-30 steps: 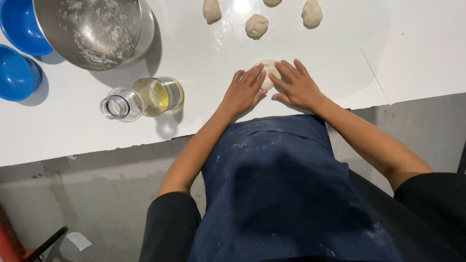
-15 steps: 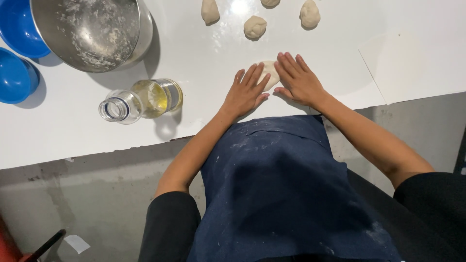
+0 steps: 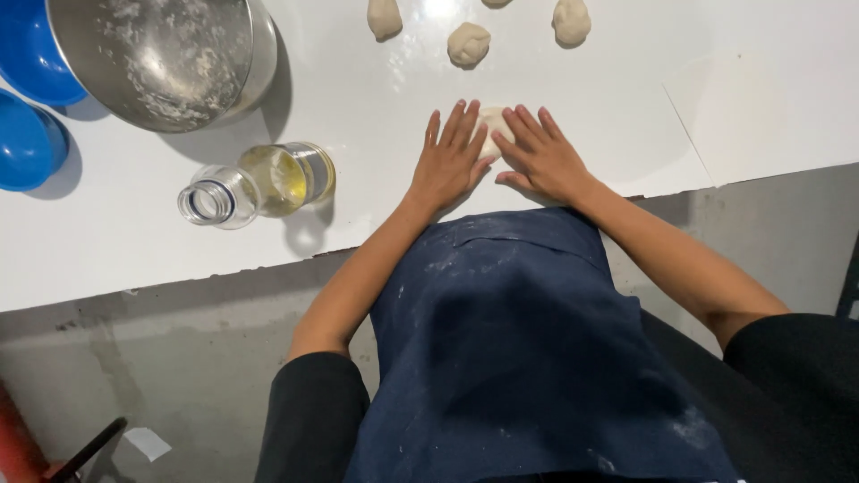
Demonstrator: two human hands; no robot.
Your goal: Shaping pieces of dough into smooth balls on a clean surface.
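Head view: left hand [image 3: 450, 165], right hand [image 3: 540, 161] flat, fingers spread, pressing dough piece [image 3: 493, 126], apparently ungripped.

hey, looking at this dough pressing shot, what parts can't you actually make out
- Dough piece, head view: mostly covered by the left hand and right hand.
- Metal bowl and blue bowls: cut off by the top and left edges.
- Top dough ball: cut off by the top edge.
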